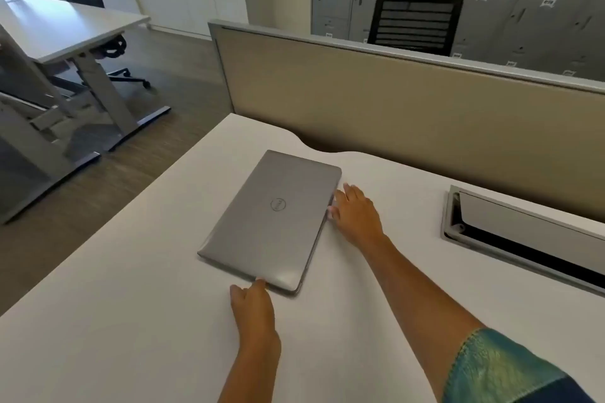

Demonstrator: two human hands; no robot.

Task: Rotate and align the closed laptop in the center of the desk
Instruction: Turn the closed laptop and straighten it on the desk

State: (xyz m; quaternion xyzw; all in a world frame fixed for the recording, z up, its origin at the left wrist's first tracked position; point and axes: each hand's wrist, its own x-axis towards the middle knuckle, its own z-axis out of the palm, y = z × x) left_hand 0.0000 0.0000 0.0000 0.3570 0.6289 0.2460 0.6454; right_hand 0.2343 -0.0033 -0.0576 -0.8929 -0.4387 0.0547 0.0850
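The left hand [253, 306] lies flat on the white worktop [131, 321] with its fingers loosely together, fingertips touching the laptop's near short edge close to the near-right corner — a push contact, no closed grip around anything. The right hand [357, 211] is likewise open and relaxed, its fingertips pressed against the laptop's right long edge near the far corner; it clasps nothing either.

The closed grey laptop [271, 222] lies flat on the worktop, lid up, round logo in the middle of the lid. Its long axis runs from the near-left up toward the far-right, slanted against the beige divider panel [409, 114] rather than parallel to it. Its far short edge sits near the curved cut-out below that panel. A cable tray with its flap open [523, 239] lies to the right of the laptop, well apart from it.
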